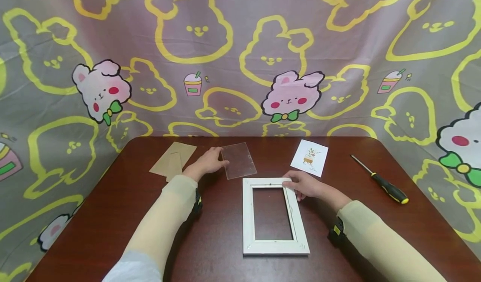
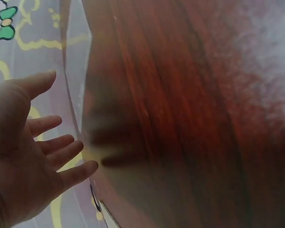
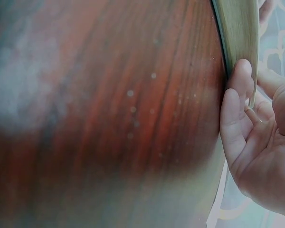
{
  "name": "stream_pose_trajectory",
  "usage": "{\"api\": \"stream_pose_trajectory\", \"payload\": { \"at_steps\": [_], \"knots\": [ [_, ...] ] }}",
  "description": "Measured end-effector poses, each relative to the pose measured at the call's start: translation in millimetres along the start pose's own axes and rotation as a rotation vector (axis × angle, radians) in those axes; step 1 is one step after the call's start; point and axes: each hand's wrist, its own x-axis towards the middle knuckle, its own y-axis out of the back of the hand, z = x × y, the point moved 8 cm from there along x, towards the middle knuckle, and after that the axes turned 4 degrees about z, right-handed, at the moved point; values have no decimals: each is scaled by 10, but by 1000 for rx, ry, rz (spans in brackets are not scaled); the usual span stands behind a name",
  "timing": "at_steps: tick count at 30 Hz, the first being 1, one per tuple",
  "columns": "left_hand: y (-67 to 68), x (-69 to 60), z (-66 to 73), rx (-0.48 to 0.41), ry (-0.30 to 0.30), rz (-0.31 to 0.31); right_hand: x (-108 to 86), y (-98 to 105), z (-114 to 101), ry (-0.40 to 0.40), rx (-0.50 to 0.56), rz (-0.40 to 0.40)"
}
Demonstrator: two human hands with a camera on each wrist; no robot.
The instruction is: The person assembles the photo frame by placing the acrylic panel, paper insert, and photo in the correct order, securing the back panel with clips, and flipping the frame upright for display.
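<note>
A white picture frame [image 1: 249, 215], with an open middle, lies in front of me at the table's centre. My right hand [image 1: 306, 184] grips it at its far right corner, thumb over the top. In the right wrist view, the fingers [image 3: 234, 123] curl around the frame's wooden edge [image 3: 237, 33]. My left hand [image 1: 208, 161] is at the left edge of a clear plastic-looking sheet [image 1: 239, 161], fingers spread and fairly straight in the left wrist view. Whether its fingertips touch the sheet I cannot tell.
A brown backing board [image 1: 165, 158] with a stand flap lies at the far left. To the far right lies a white card [image 1: 310, 156] printed with a potted plant. Beyond it is a black and yellow screwdriver [image 1: 387, 186]. A patterned curtain [image 1: 233, 44] surrounds the table [image 1: 210, 232].
</note>
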Motion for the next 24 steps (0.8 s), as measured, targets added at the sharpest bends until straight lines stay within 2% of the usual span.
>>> {"api": "stream_pose_trajectory", "payload": {
  "at_steps": [4,11,20,24],
  "knots": [
    [-43,54,-48,-4,17,-21,0,-12,19,-3,4,3],
    [-65,146,-101,-24,48,-14,-5,-24,9,16,5,3],
    [-63,185,-61,12,19,-11,-9,-8,-7,21,5,9],
    [-42,187,-36,-3,23,-11,-2,-1,1,20,8,10]
  ]
}}
